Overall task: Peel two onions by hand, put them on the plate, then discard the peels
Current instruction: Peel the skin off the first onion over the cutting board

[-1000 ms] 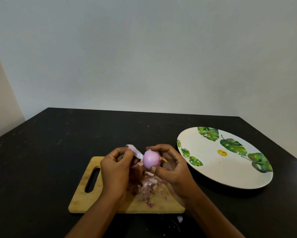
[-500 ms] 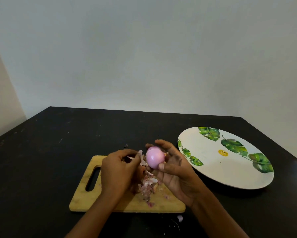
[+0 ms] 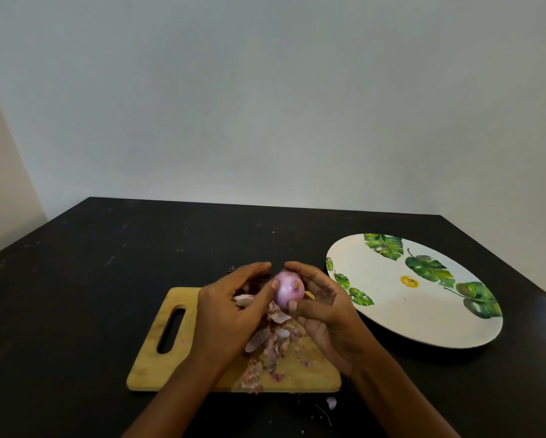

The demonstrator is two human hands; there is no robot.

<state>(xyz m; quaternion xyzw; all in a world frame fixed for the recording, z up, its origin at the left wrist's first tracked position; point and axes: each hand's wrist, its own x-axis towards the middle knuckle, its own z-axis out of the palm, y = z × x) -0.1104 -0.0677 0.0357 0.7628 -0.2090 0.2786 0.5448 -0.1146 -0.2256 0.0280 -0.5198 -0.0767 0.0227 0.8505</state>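
A small pink peeled onion (image 3: 289,290) is held above the wooden cutting board (image 3: 158,361). My right hand (image 3: 328,314) grips it between thumb and curled fingers. My left hand (image 3: 233,314) touches the onion's left side with thumb and fingertips. A heap of pink and white onion peels (image 3: 271,343) lies on the board beneath both hands. The white plate (image 3: 392,314) with green leaf prints lies to the right with nothing on it. No second onion is in view.
The board and plate rest on a black table (image 3: 75,311) against a pale wall. A few peel scraps (image 3: 330,402) lie on the table just in front of the board. The board's handle slot (image 3: 171,330) faces left.
My left hand let go of the strip of skin it was pulling and came back to the onion. The right hand turned the onion, showing its root end.
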